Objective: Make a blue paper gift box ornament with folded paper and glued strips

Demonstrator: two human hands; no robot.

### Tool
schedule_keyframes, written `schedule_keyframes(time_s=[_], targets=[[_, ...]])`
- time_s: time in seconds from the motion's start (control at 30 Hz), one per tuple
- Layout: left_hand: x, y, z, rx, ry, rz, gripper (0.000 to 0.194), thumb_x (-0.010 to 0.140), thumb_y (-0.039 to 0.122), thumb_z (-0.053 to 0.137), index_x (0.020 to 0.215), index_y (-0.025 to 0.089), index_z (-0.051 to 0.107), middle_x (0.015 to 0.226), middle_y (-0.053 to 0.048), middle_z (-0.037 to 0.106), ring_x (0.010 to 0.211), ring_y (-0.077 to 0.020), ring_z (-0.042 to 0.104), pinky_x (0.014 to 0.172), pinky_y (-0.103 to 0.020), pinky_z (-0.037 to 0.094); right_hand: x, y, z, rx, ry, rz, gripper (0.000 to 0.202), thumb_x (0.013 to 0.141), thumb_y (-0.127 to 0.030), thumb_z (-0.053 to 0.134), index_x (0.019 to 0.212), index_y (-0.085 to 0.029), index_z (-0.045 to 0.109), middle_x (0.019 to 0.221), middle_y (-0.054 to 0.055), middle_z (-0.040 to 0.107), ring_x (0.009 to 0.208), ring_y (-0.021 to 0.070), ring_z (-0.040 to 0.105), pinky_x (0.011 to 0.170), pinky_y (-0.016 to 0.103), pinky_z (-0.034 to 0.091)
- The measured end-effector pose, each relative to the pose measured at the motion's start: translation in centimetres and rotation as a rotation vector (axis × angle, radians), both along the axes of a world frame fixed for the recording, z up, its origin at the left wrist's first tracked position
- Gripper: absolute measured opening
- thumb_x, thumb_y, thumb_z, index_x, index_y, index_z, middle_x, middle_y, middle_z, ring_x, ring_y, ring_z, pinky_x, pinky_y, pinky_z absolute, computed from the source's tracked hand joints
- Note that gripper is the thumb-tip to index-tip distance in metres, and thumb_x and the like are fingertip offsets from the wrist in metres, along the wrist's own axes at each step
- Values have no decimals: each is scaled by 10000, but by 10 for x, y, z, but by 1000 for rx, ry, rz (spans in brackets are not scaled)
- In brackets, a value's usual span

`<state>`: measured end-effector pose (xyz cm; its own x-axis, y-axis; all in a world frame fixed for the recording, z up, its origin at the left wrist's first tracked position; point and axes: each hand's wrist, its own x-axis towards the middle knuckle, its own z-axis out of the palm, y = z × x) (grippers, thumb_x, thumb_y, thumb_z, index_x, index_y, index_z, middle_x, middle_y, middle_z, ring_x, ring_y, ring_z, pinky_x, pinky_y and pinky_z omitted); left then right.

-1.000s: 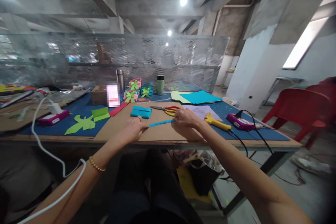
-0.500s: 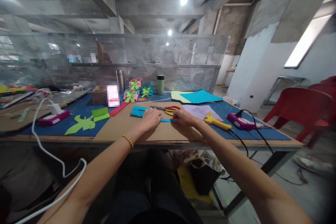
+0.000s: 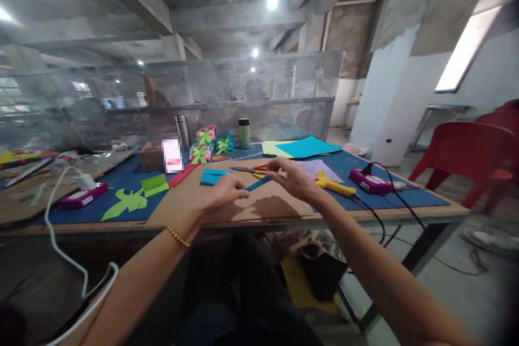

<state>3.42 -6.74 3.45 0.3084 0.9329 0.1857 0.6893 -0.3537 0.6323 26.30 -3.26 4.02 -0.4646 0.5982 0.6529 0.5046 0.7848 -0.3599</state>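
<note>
A narrow blue strip (image 3: 258, 184) is stretched between my two hands, a little above the brown cardboard sheet (image 3: 182, 203). My left hand (image 3: 227, 190) pinches its near left end. The other end, higher and to the right, is held in the fingers of my right hand (image 3: 292, 177). Just behind my left hand lies a folded blue piece (image 3: 211, 176). Scissors (image 3: 240, 169) and pliers with red and yellow handles (image 3: 259, 171) lie behind the strip, partly covered by my right hand.
A yellow glue gun (image 3: 335, 186) and a purple box (image 3: 367, 181) with a black cable lie to the right. Blue sheets (image 3: 310, 147) and a green bottle (image 3: 244, 134) stand further back. Green leaf-shaped cutouts (image 3: 125, 203) and another purple box (image 3: 84, 196) are left.
Both hands have lifted off the cardboard with the blue strip, which now slants up to the right. The right hand has risen and moved slightly right; the view has shifted a little.
</note>
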Motion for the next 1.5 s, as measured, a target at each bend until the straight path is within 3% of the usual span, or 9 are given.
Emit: schedule_keyframes(time_s=[0.1,0.23,0.33,0.5,0.77,0.97,1.17,1.4,1.5], targets=[[2,-28,-2,-39,-326,22,244,712,378,679,624,152,658,597,17,548,604,-121,450,577,-255,320,0,-22,-13,-110,400,-2,309,966,-446,471,1010,-198,650,985,63,687,879,187,596,765,296,449],[12,-52,-17,-128,-579,13,328,692,448,736,728,123,720,666,-17,629,641,-127,506,600,-243,360,-27,-50,-41,-427,384,218,367,897,-545,562,784,-213,672,769,21,667,751,181,602,689,294,468],[14,-59,-30,-168,-599,-13,367,704,477,744,742,113,725,662,-13,626,633,-119,502,596,-233,349,-47,-58,-56,-554,538,188,370,772,-553,706,678,-202,639,646,2,630,626,162,568,593,278,453],[7,-73,-45,-253,-532,41,408,753,506,691,795,103,739,658,-14,616,601,-115,478,571,-234,325,-49,-64,-66,-715,741,212,379,684,-546,781,772,-196,668,697,7,669,641,182,613,598,299,500],[6,-108,-56,-89,-479,83,277,804,386,632,727,127,692,669,-9,602,662,-136,505,629,-250,368,-57,-81,-76,-780,804,263,375,659,-496,807,635,-178,611,588,-22,578,556,115,491,556,248,409],[-4,-126,-67,-172,-525,69,275,818,383,624,787,126,716,707,-28,650,697,-152,557,659,-256,399,-58,-89,-81,-765,782,214,377,692,-486,796,609,-179,594,549,-37,519,519,97,429,513,241,346],[-6,-139,-75,-104,-443,138,262,841,340,601,710,137,701,646,-16,633,651,-144,548,632,-252,390,-57,-93,-84,-765,788,203,403,668,-499,809,586,-176,583,545,-29,516,517,97,428,499,238,333],[-8,-142,-68,-131,-437,9,268,869,394,611,840,154,727,810,-36,724,779,-168,626,712,-251,438,-59,-105,-86,-740,683,212,415,734,-519,759,590,-181,565,530,-27,500,497,97,406,471,234,328],[-1,-136,-63,-112,-435,65,275,857,364,613,703,154,700,700,-27,706,691,-153,603,665,-250,422,-60,-110,-86,-685,623,218,382,770,-496,734,622,-173,594,581,-9,545,546,110,449,513,240,365]])
